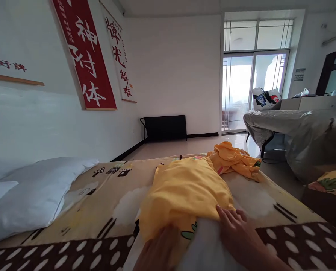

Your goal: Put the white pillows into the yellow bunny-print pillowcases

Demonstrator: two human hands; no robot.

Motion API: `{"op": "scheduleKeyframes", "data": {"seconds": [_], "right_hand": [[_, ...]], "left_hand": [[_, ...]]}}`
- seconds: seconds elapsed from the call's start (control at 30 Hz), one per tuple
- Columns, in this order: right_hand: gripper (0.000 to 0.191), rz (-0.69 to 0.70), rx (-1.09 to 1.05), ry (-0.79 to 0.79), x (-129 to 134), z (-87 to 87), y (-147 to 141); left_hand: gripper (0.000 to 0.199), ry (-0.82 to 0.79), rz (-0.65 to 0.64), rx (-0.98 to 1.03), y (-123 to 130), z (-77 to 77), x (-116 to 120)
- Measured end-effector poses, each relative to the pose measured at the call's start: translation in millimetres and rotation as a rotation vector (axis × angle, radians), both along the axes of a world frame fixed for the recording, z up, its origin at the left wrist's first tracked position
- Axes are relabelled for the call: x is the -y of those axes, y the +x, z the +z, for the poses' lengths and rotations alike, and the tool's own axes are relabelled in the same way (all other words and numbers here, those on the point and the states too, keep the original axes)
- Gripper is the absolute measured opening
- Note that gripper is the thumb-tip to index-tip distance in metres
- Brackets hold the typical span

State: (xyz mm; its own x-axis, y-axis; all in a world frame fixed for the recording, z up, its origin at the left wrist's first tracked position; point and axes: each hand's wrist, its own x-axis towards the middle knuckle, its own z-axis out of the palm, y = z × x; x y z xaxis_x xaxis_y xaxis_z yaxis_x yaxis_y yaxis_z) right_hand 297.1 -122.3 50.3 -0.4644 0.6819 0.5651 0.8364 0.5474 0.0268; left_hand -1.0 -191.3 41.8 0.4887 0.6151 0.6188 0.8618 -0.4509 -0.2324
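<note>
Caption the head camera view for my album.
Two bare hands grip a yellow fabric pillowcase partly covering a white pillow.

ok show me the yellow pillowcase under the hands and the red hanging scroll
Yellow pillowcase [189, 184]: head view, on the middle of its upper face.
Red hanging scroll [87, 56]: head view, midway down its visible length.

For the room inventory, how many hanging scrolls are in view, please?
3, all on the left wall: a cut-off white scroll at frame edge, the red scroll, and the corner-side scroll.

left hand [160, 246]: low, blurred | right hand [235, 229]: fingers bent, forearm slanting inward
</note>
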Motion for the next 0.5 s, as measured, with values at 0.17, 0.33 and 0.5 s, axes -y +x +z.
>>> {"op": "scheduleKeyframes", "data": {"seconds": [0.17,0.33,0.5], "right_hand": [[0.032,-0.182,0.086,0.194,-12,21.1,3],[0.027,-0.081,-0.043,0.438,15,47.7,38],[0.028,0.081,-0.052,0.224,49,-14.4,36]], "left_hand": [[0.033,0.021,0.028,0.276,-23,53.7,-4],[0.015,-0.044,-0.040,0.683,-58,97.2,40],[0.019,-0.437,-0.201,0.718,-62,40.8,58]]}}
